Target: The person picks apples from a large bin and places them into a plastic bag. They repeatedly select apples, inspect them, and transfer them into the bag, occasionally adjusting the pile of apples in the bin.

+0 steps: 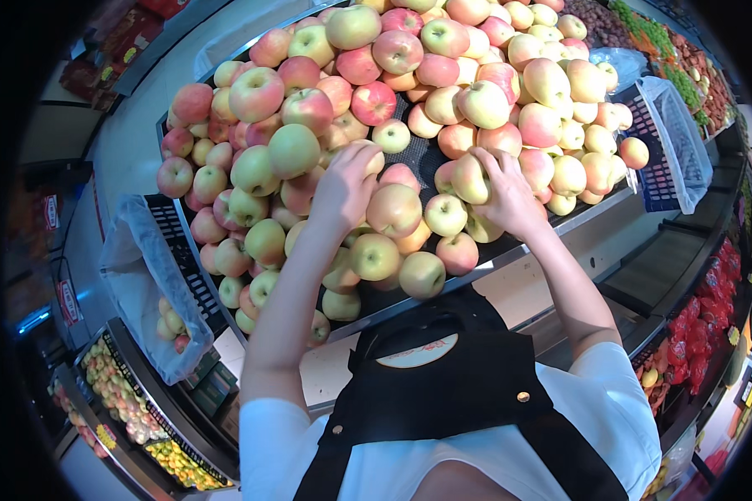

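Red-and-yellow apples (393, 210) are heaped on a black display tray (421, 134) in front of me. My left hand (344, 181) curls over a pale apple (373, 161) near the middle of the heap; its fingertips are on the fruit. To the right, my right hand (507, 194) has its fingers around a yellowish apple (470, 178). Between the hands lie several loose apples, one a greenish apple (446, 215) with its stem end up. A strip of the tray's dark mesh liner shows just beyond them.
A dark plastic crate lined with a clear bag (156, 288) hangs at the left, a few apples inside. Another bag-lined crate (670, 144) is at the right end. The tray's metal front edge (476, 273) runs close to my apron (438, 376). Produce shelves (689, 325) stand at the right.
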